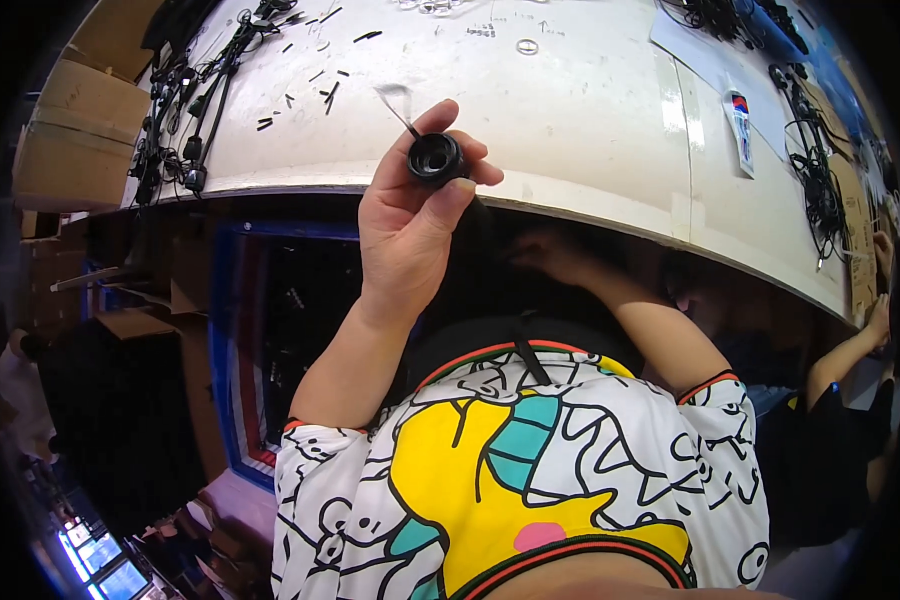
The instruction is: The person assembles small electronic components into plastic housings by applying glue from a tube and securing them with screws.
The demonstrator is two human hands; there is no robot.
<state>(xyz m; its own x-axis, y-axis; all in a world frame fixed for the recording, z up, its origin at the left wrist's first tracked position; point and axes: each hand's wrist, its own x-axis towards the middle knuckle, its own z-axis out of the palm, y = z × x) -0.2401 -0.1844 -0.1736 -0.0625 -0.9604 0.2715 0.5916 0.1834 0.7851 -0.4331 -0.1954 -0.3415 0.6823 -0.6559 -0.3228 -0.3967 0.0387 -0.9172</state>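
My left hand (410,215) is raised at the table's front edge, its fingers and thumb closed round a black ring-shaped part (437,157) with a hollow middle. The part's open face is turned up toward me. From its upper left a thin dark stem runs up to a small clear, film-like piece (395,97); how the two join is too small to tell. My right hand (550,252) is low in the shadow below the table edge, apart from the left one. Its fingers are too dark to make out, and whatever they may touch is hidden.
Short black pieces (330,97) lie scattered on the white table (590,120). Black cabled parts (205,130) line its left side, more black cables (820,180) its right. A tube (740,135) and a small ring (527,46) lie there too. Another person's arm (850,355) is at right.
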